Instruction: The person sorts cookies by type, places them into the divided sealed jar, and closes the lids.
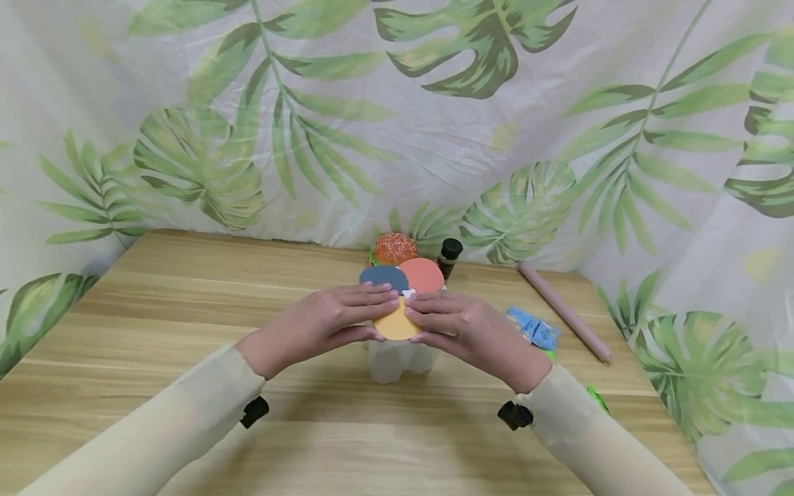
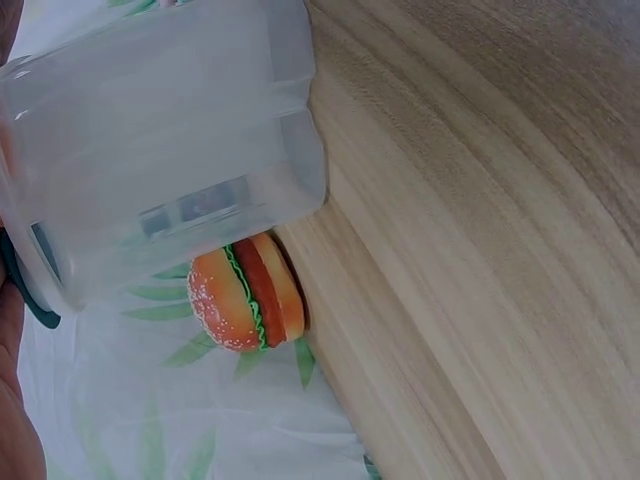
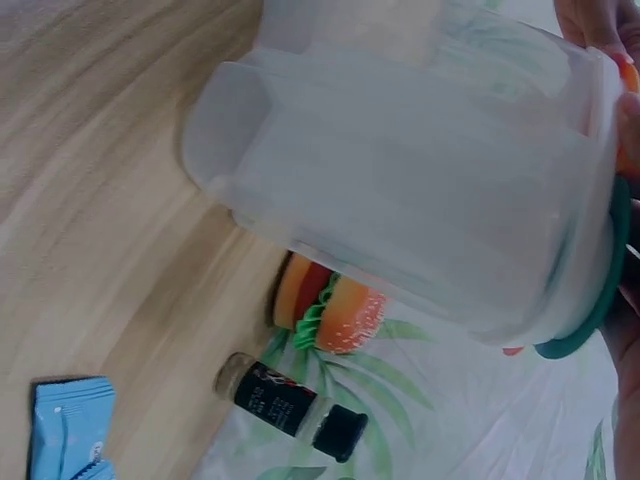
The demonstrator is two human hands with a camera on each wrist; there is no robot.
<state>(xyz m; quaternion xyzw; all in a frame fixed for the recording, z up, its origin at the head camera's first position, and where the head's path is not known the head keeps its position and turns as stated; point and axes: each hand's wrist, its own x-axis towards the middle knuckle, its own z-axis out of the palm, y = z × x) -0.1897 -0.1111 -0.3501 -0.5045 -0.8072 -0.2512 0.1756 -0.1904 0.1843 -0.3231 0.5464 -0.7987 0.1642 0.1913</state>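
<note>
A translucent plastic container (image 1: 387, 364) with a lobed outline stands upright on the wooden table in front of me. Its top carries three round lid flaps: a dark blue flap (image 1: 377, 274), a coral flap (image 1: 424, 274) and a yellow flap (image 1: 391, 325), with a small white piece (image 1: 408, 293) where they meet. From the left, my left hand (image 1: 344, 310) presses its straight fingers onto the blue and yellow flaps. My right hand (image 1: 459, 320) does likewise from the right on the coral and yellow flaps. Both thumbs touch the front rim. The wrist views show the cloudy container wall (image 2: 170, 130) from both sides.
Behind the container lie a toy hamburger (image 1: 395, 248) and a black-capped seasoning bottle (image 1: 450, 252). To the right are blue packets (image 1: 535, 329), a long pinkish roll (image 1: 566, 313) and a bright green item (image 1: 597, 398). A leaf-print cloth (image 1: 434, 172) hangs around the table.
</note>
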